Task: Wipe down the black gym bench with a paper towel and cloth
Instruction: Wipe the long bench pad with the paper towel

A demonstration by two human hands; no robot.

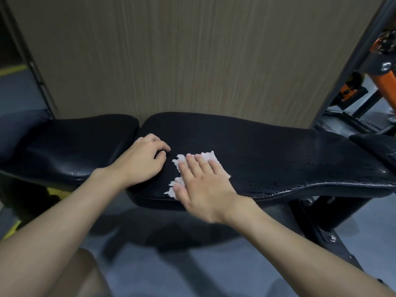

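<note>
The right hand (pixel 201 185) lies flat on the paper towel (pixel 209 156), a little below the middle of the frame. Its fingers are straight and slightly spread, so the whole palm presses the towel against the pad; I think this gives wide contact for wiping. The left hand (pixel 141 159) rests just beside it on the left end of the long pad. Its fingers are loosely curled and hold nothing that I can see, and it probably supports the body while leaning forward.

The black bench (pixel 267 151) runs across the middle of the frame, with a shorter pad at the left. Its cover is shiny, and small bright drops show toward the right end, so that part seems still wet. The towel is white, thin and torn at the edges. No cloth is visible.
</note>
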